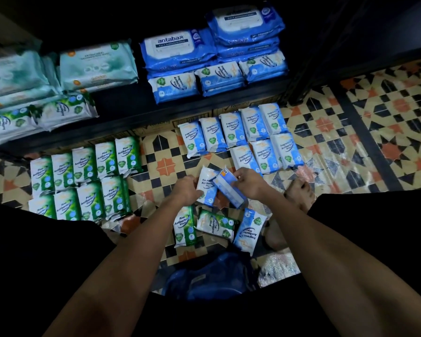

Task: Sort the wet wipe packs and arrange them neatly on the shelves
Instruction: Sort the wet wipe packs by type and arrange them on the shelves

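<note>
Head view: two blue-and-white soft plastic wipe packs are held over the patterned tile floor [374, 132], one [206, 188] gripped by the left hand [186, 190], the other [230, 190] pinched by the right hand [249, 184], fingers curled round each. A slip could be caused by the slick wrappers, scattering the three loose packs [214, 224] below. Bare floor is left between the green rows [83, 176] and blue rows [248, 137]; room remains at the black shelf's front edge [131, 117].
</note>
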